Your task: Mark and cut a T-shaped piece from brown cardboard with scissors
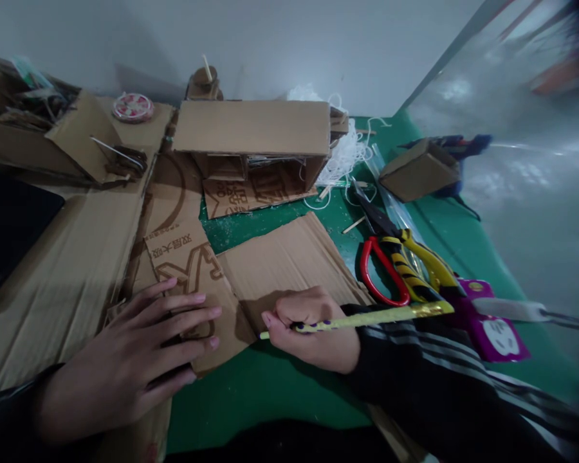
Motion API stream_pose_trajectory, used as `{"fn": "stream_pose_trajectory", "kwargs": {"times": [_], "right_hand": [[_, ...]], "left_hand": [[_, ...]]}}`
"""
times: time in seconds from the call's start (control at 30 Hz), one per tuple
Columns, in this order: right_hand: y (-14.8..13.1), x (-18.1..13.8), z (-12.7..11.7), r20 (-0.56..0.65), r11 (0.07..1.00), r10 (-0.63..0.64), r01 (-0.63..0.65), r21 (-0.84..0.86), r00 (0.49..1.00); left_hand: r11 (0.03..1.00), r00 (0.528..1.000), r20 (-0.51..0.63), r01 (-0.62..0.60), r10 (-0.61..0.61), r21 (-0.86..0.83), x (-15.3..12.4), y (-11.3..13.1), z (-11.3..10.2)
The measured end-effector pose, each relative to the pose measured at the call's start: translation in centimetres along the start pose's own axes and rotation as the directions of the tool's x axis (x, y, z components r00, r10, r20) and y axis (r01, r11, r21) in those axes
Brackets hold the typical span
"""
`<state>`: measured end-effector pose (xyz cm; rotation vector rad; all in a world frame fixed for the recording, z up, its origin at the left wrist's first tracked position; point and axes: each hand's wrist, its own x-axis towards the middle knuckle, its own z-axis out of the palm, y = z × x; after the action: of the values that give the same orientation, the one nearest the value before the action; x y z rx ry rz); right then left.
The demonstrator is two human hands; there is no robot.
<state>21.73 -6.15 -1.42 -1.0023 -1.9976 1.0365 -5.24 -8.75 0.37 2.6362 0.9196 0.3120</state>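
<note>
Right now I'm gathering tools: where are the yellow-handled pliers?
In the head view, the pliers lie right of centre on the green tabletop, beside a red handle and beyond the right sleeve.

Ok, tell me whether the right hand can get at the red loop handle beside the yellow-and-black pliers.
Probably yes: the red loop handle lies uncovered beside the pliers, near the right hand. That hand holds a yellow-green patterned stick, though, so its grip likely needs freeing first.
</note>
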Motion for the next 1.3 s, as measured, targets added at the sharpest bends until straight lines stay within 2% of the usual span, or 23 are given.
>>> {"fn": "stream_pose_trajectory", "kwargs": {"times": [0.3,0.4,0.73,0.83,1.13,1.23,1.3], "right_hand": [[0.07,-0.02,0.06,-0.028,1.0,0.017,-0.017,0.01,0.999],[0.12,0.04,0.03,0.004,1.0,0.0,0.0,-0.022,1.0],[0.1,0.03,0.06,-0.023,1.0,0.009,-0.009,-0.009,1.0],[0.16,-0.02,0.09,0.007,1.0,-0.001,0.001,-0.025,1.0],[0.09,0.01,0.03,-0.031,1.0,0.022,-0.022,-0.017,0.999],[-0.16,0.1,-0.19,-0.031,0.996,0.052,-0.049,0.07,0.998],[-0.27,0.08,-0.37,-0.056,0.953,0.203,-0.184,0.239,0.978]], "left_hand": [[1.0,1.0,0.0,-0.01,0.01,0.002,0.26,-0.13,0.2],[1.0,1.0,-0.002,-0.003,0.003,0.007,0.19,-0.07,0.08],[1.0,1.0,-0.016,0.014,-0.014,-0.008,0.13,0.11,0.0],[1.0,1.0,-0.022,0.009,-0.009,-0.002,0.16,0.1,0.04],[1.0,1.0,-0.026,-0.004,0.004,0.011,0.14,0.03,0.05],[1.0,1.0,-0.019,-0.006,0.007,0.022,0.13,0.06,0.06],[1.0,1.0,-0.024,-0.009,0.009,0.024,0.1,0.05,0.0]]}}
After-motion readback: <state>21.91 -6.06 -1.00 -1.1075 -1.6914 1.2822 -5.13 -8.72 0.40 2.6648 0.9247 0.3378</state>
